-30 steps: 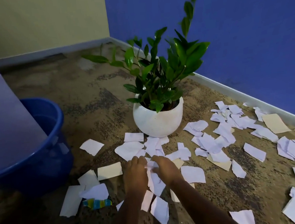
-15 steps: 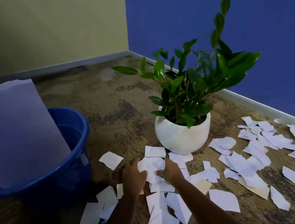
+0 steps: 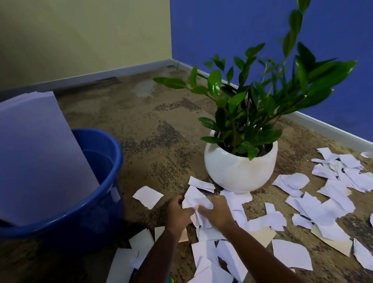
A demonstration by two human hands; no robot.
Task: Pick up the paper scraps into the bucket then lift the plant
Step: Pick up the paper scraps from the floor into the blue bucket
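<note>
Several white and cream paper scraps (image 3: 317, 206) lie scattered over the brown carpet, most of them right of and in front of the plant. My left hand (image 3: 178, 213) and my right hand (image 3: 216, 211) squeeze a bunch of white scraps (image 3: 195, 200) between them, just in front of the pot. The green leafy plant (image 3: 265, 96) stands in a round white pot (image 3: 239, 168). The blue bucket (image 3: 105, 153) stands at the left, with a large pale sheet (image 3: 24, 160) leaning inside it.
A single scrap (image 3: 148, 196) lies between the bucket and my hands. More scraps (image 3: 133, 261) lie near the bucket's base. A blue wall (image 3: 260, 22) and a cream wall (image 3: 70, 34) meet in the corner behind the plant.
My hands have gathered scraps off the carpet into a crumpled bunch and raised it a little. The view has tilted up and shifted left, bringing more of the bucket and walls in.
</note>
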